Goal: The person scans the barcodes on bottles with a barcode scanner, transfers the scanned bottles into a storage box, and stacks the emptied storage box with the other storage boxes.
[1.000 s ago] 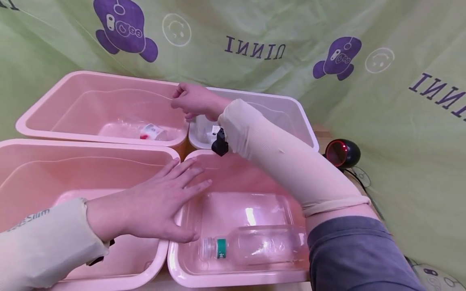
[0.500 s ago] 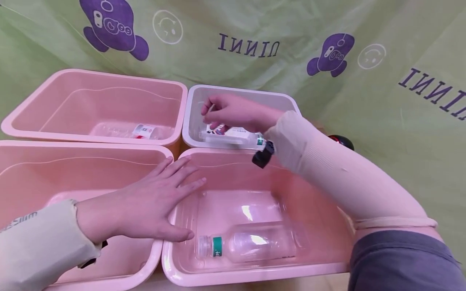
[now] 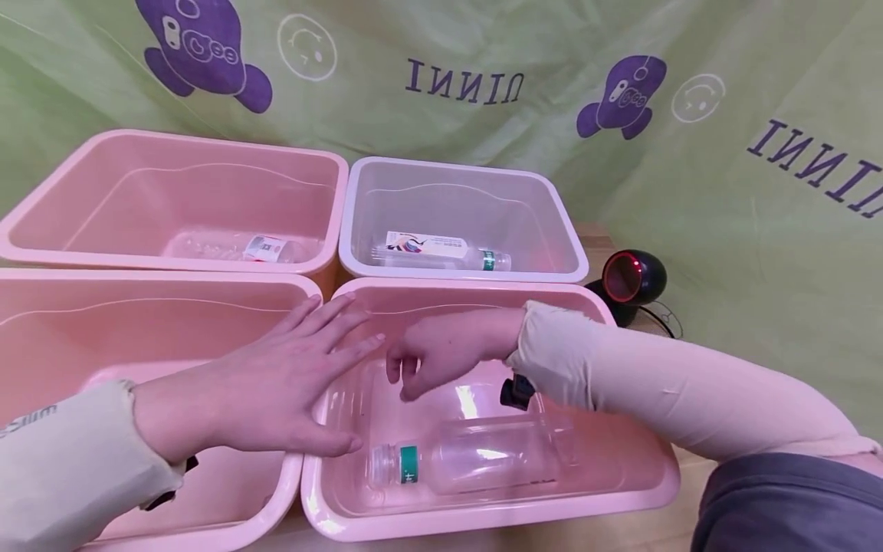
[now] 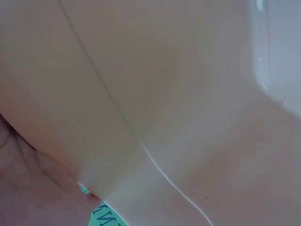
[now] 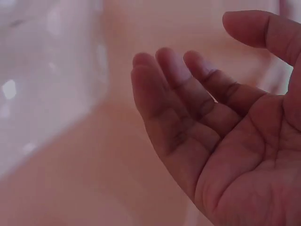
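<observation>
My left hand (image 3: 276,391) lies with spread, straight fingers across the adjoining rims of the front left pink bin (image 3: 159,275) and the front right pink bin (image 3: 497,519). Over the front right bin hovers my right hand (image 3: 448,349); its palm and loosely bent fingers hold nothing in the right wrist view (image 5: 235,141). Below it, a clear plastic bottle (image 3: 493,464) with a green neck band lies on its side. The left wrist view shows mostly a smooth pink bin wall (image 4: 178,103), with part of the left hand (image 4: 37,183) at lower left.
Behind stand another pink bin (image 3: 228,146) holding a clear bottle with a red-and-white label (image 3: 265,248), and a pale grey bin (image 3: 455,165) with a white-labelled bottle (image 3: 434,245). A black device with a red glow (image 3: 633,276) sits at right, before a green printed curtain (image 3: 538,34).
My right hand has come from between the two rear bins, across the grey bin, to above the front right bin. The left hand stays on the rims; the head view has shifted slightly.
</observation>
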The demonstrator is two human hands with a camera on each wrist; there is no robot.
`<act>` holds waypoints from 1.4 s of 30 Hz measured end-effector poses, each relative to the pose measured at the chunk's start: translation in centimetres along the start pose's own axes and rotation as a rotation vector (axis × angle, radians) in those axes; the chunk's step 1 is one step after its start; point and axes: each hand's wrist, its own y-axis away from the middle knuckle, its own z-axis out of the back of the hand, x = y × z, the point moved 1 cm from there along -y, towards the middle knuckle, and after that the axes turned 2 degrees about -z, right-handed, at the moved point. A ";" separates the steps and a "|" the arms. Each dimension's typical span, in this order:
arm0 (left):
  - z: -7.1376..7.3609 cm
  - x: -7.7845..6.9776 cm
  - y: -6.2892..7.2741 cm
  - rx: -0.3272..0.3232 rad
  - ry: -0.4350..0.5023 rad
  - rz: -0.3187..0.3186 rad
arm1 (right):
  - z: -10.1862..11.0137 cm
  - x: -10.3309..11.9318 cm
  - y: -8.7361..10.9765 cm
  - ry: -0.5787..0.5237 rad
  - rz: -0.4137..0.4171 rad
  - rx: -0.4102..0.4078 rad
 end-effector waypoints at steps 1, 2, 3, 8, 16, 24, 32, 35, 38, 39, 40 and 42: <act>-0.1 0.0 0.0 0.000 -0.002 -0.001 | -0.7 -0.2 -0.4 0.017 -0.002 0.015; -0.1 0.0 -0.1 0.000 -0.004 -0.001 | -1.3 -0.4 -0.7 0.028 -0.007 0.032; -0.2 0.0 -0.1 0.002 -0.004 0.001 | -1.9 -0.6 -1.1 0.039 -0.006 0.050; -0.4 -0.1 -0.2 0.005 -0.002 0.011 | -4.5 -1.3 -2.5 0.093 0.016 0.134; -0.9 -0.1 -0.1 -0.002 -0.011 0.008 | -7.2 -0.9 -4.1 0.184 0.050 0.197; -1.3 0.1 0.0 -0.020 -0.028 -0.002 | -7.6 -0.8 -4.8 0.307 0.067 0.195; -1.7 0.2 -0.3 -0.005 -0.025 -0.012 | -1.8 -1.7 0.5 0.106 0.132 -0.030; -1.7 0.1 -0.3 0.002 -0.019 -0.006 | 0.5 -2.0 3.8 0.043 0.180 -0.155; -1.6 0.0 -0.3 0.001 -0.021 0.006 | 2.3 -2.1 6.5 -0.015 0.147 -0.254; -1.6 0.0 -0.3 -0.001 -0.023 0.009 | 2.8 -2.2 7.2 -0.035 0.139 -0.284; -1.6 -0.1 -0.3 -0.005 -0.026 0.010 | 3.2 -2.2 7.9 -0.036 0.129 -0.311; -1.6 0.0 -0.3 -0.010 -0.028 0.011 | 3.7 -2.4 8.8 -0.041 0.114 -0.355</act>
